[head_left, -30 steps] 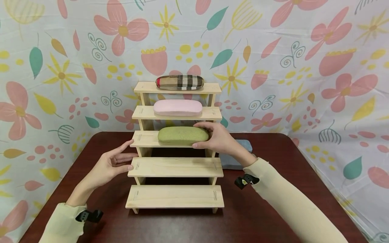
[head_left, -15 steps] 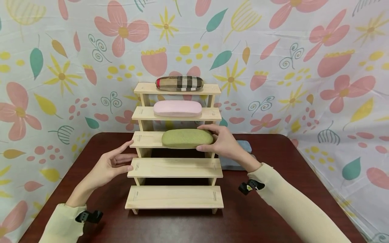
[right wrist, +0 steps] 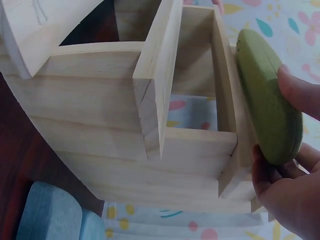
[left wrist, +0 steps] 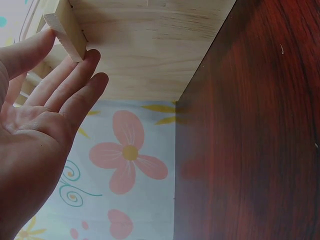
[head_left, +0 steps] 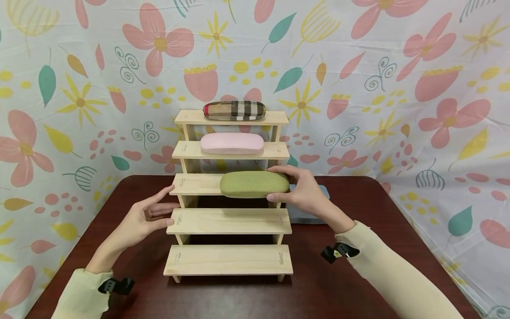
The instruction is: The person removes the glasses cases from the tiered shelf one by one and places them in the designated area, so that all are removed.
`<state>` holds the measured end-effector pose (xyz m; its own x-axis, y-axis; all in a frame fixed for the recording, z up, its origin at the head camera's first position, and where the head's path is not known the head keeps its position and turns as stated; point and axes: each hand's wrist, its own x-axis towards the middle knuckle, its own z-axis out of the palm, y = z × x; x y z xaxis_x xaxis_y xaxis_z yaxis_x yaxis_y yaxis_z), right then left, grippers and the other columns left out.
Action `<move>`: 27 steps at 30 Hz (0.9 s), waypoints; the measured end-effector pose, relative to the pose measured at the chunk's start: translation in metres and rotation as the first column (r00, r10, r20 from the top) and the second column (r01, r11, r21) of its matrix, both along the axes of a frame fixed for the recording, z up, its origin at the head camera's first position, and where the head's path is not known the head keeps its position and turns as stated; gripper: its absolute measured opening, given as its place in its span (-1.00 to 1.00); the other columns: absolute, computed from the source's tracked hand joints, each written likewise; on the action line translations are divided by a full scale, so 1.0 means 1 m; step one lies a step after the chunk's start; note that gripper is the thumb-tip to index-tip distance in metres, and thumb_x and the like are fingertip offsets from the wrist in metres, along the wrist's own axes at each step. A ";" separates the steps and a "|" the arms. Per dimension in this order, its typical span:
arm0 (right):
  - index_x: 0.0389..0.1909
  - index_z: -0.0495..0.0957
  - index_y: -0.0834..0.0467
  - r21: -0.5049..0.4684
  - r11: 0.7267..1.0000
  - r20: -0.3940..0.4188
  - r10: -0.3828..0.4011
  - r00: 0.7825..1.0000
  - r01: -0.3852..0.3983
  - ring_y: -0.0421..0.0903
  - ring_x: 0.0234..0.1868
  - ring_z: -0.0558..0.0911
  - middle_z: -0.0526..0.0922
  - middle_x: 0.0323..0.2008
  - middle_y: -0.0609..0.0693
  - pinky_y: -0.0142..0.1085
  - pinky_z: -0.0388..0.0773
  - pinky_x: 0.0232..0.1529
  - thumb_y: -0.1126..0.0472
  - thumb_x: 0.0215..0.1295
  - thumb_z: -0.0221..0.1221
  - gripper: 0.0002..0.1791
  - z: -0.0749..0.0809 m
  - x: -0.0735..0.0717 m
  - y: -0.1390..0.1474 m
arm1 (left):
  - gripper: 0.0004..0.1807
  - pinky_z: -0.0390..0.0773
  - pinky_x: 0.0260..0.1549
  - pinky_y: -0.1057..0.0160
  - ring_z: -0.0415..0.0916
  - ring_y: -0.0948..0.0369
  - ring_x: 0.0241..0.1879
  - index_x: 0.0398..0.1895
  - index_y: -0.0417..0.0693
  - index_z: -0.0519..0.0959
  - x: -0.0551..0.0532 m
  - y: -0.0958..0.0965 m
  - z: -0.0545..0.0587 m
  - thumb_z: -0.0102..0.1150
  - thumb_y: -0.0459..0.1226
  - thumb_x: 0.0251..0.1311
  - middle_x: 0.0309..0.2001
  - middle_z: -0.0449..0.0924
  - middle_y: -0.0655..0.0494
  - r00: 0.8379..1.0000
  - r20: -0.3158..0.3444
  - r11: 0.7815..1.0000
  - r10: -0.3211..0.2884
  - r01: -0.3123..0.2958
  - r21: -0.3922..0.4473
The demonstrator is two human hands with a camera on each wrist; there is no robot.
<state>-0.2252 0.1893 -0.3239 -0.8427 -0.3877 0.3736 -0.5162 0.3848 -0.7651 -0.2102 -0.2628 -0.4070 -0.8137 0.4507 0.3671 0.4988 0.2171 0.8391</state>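
My right hand (head_left: 301, 189) grips the right end of a green glasses case (head_left: 250, 184), thumb in front and fingers behind. The case is at the third step of a wooden tiered stand (head_left: 229, 261), slightly past that step's front edge. In the right wrist view the green case (right wrist: 262, 95) lies close along the board; whether it touches is unclear. My left hand (head_left: 145, 215) touches the left ends of the third and fourth boards. The left wrist view has its fingers (left wrist: 75, 92) straight beside a board end. Above sit a pink glasses case (head_left: 232, 143) and a plaid one (head_left: 234, 110).
Blue cases (right wrist: 50, 212) lie on the dark red table (head_left: 358, 248), right of the stand and partly behind my right hand. A flower-patterned cloth (head_left: 358, 88) hangs behind the table. The stand's two lower steps jut out toward me.
My right hand has moved the green case to the right and slightly toward me along the third step. The left hand has stayed at the stand's left side.
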 end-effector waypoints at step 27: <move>0.33 0.60 0.14 -0.017 0.999 -0.028 -0.031 0.999 0.030 -0.03 -0.08 0.67 0.65 0.20 0.03 -0.36 0.58 -0.07 0.36 0.14 0.57 -0.31 0.000 0.035 0.059 | -0.01 0.65 0.07 0.24 0.65 0.24 0.19 0.69 -0.01 0.18 0.001 0.001 0.001 0.41 -0.56 0.24 0.19 0.65 -0.30 1.000 0.000 1.000 0.006 -0.006 -0.001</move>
<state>-0.1904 0.2487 -0.3239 -0.8432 -0.3552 0.4035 -0.5257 0.3879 -0.7571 -0.2091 -0.2619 -0.4061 -0.8164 0.4462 0.3667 0.4975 0.2208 0.8389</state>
